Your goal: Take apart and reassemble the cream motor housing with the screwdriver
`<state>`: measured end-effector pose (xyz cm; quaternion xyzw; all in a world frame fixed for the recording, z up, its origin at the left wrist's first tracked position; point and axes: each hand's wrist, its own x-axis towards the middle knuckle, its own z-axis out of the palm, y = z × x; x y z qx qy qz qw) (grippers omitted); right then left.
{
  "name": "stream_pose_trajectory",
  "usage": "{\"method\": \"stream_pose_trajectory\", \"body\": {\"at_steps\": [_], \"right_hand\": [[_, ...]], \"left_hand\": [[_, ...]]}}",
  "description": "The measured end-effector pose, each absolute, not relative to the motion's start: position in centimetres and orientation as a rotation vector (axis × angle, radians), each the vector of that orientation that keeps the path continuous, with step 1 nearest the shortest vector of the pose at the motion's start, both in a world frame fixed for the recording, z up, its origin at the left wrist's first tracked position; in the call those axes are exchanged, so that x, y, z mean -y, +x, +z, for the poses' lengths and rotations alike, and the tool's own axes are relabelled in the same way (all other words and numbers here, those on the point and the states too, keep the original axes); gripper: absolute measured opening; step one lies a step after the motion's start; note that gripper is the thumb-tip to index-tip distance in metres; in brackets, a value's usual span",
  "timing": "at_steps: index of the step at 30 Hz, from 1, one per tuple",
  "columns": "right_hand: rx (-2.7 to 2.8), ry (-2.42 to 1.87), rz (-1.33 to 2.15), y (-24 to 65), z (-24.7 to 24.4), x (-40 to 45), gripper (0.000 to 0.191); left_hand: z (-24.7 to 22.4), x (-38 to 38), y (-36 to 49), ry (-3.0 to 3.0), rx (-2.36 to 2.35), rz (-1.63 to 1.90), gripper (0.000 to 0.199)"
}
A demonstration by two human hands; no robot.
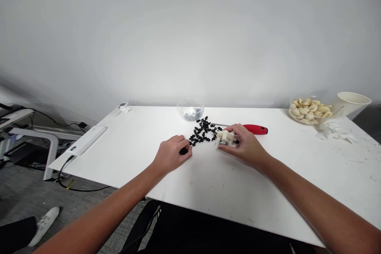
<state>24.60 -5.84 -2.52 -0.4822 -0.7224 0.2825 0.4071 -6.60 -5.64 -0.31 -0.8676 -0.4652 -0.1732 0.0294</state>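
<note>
Small black parts (203, 129) lie in a loose pile at the middle of the white table. At the pile's left edge, my left hand (173, 153) is closed round a few of the same black parts (183, 151). My right hand (242, 145), to the right of the pile, grips a cream-coloured plastic piece (225, 137) between thumb and fingers; a grey part shows inside it. Behind my right hand lies a screwdriver with a red handle (255, 129), its shaft pointing left toward the pile.
A clear bowl with small metal pieces (192, 114) stands behind the pile. At the right are a bowl of cream pieces (310, 111), a paper cup (351, 103) and crumpled tissue (337, 131). A white power strip (88, 141) lies along the left edge.
</note>
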Motion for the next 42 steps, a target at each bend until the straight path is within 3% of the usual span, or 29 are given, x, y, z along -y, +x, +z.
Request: {"method": "stream_pose_trajectory", "body": {"at_steps": [9, 16, 22, 28, 31, 42], "right_hand": [[1.816, -1.229, 0.735, 24.5, -2.5, 5.9, 0.047], [1.819, -1.220, 0.740, 24.5, -2.4, 5.9, 0.045], [1.825, -1.218, 0.751, 24.4, -2.2, 6.0, 0.044], [1.829, -1.244, 0.775, 24.5, -2.0, 6.1, 0.042], [1.830, -1.243, 0.767, 24.6, -2.1, 6.0, 0.043], [1.784, -1.248, 0.756, 24.4, -2.3, 6.0, 0.044]], "left_hand": [[-0.1, 5.0, -7.0, -2.820, 1.280, -0.497, 0.025], [0.1, 4.4, -6.8, -2.963, 1.352, -0.663, 0.026], [3.2, 1.9, -6.4, -3.010, 1.699, -1.024, 0.025], [7.6, -5.7, -5.2, -2.836, 1.900, -1.633, 0.032], [8.4, -9.6, -4.0, -2.886, 1.964, -1.760, 0.034], [6.3, -14.4, -2.0, -3.156, 2.169, -0.981, 0.037]]}}
